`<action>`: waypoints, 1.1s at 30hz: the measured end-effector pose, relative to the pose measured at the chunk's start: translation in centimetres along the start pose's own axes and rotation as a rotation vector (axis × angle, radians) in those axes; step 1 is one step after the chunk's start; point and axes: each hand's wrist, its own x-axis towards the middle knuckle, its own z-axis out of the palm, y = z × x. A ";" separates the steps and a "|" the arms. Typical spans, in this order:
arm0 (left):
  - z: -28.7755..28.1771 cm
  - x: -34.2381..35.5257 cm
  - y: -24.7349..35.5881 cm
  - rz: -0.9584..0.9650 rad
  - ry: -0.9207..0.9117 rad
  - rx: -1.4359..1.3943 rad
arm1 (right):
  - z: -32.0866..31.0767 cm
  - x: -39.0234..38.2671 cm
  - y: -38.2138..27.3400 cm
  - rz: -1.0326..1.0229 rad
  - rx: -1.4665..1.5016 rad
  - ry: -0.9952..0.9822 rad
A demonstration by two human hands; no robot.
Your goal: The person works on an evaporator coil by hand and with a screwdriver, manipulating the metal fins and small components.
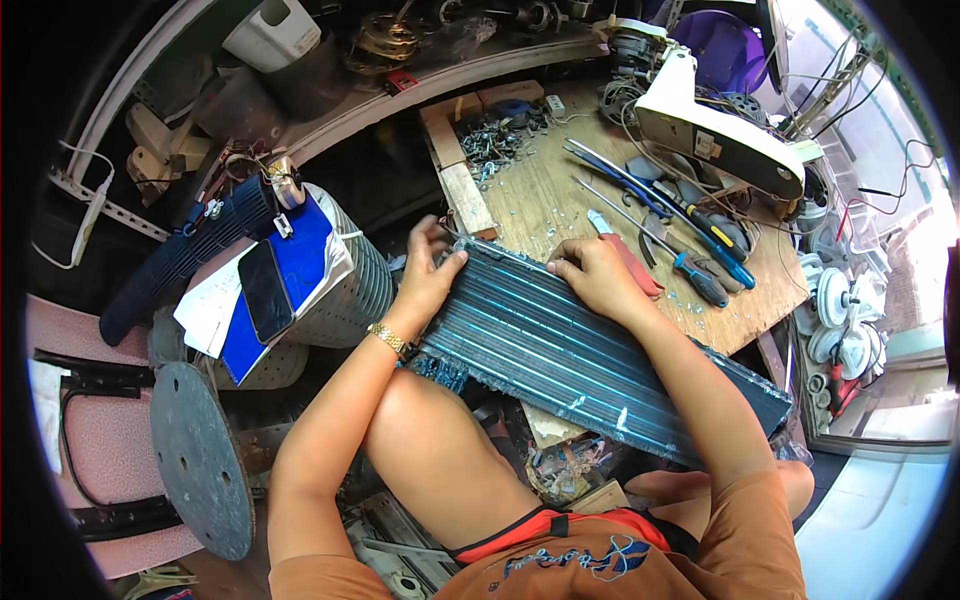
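A long, dark finned radiator core (570, 340) with bright parallel metal strips lies slantwise in front of me. It rests over my lap and the near edge of the work board, its near long edge frayed. My left hand (432, 272), with a gold watch on the wrist, grips its far left corner, thumb on top; the fingers beyond are partly blurred. My right hand (598, 278) pinches the far long edge, thumb and forefinger together. My right forearm crosses over the core. A red-handled knife (632, 262) lies just beyond my right hand.
Several screwdrivers (705, 278) and pliers lie on the wooden board (545, 190). Loose screws (495, 145) are heaped at its far left. A white machine arm (715, 135) stands at the back right. On the left, a phone (265, 290) lies on a blue folder (305, 255).
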 end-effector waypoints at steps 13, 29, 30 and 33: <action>0.7 0.5 0.1 0.019 -0.037 0.117 | -1.6 1.8 1.6 0.134 0.102 -0.154; 0.3 1.4 0.7 0.068 -0.055 -0.153 | -5.7 -5.4 -0.6 0.075 -0.208 0.000; 0.6 1.7 0.7 0.101 -0.058 -0.165 | -6.4 -5.8 -0.3 0.028 -0.210 0.068; -1.8 1.8 0.2 0.118 -0.058 -0.079 | -10.2 -8.0 0.5 -0.025 -0.166 0.221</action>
